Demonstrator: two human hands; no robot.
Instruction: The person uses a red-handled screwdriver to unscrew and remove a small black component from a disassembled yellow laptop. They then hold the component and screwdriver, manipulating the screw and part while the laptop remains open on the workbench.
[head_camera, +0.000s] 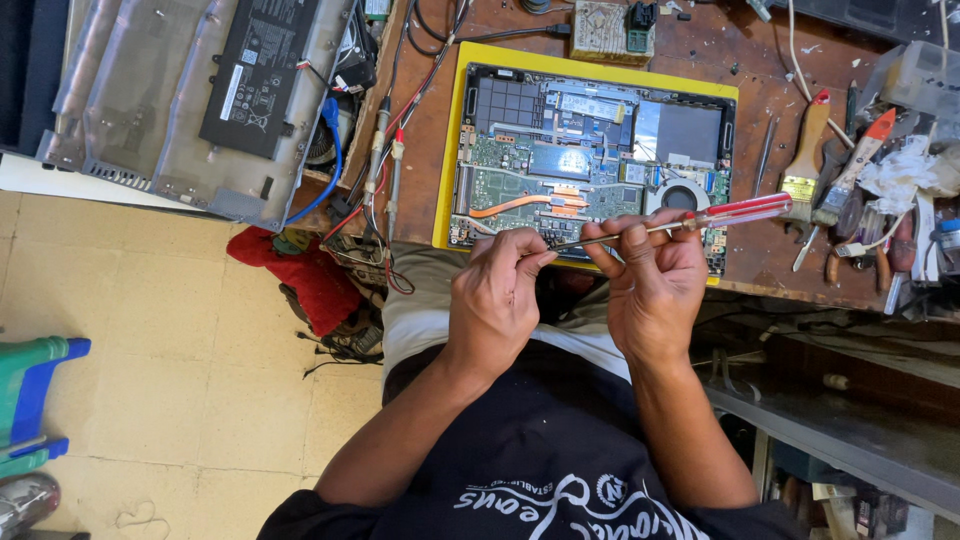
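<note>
Head view: your right hand (655, 275) is closed around the shaft of a screwdriver (690, 220) with a clear red handle, lying nearly level and pointing left. Your left hand (497, 290) pinches its tip, fingers curled. Both hover at the near edge of the opened laptop (590, 150) on its yellow mat (452, 150); board, copper heat pipe and fan are exposed.

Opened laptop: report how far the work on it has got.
Done: the laptop lies open on a yellow mat, board and fan exposed; a removed cover with battery lies aside. In hand: both hands, left and right, hold a red-handled screwdriver at its near edge. Left: the cover is still off.
</note>
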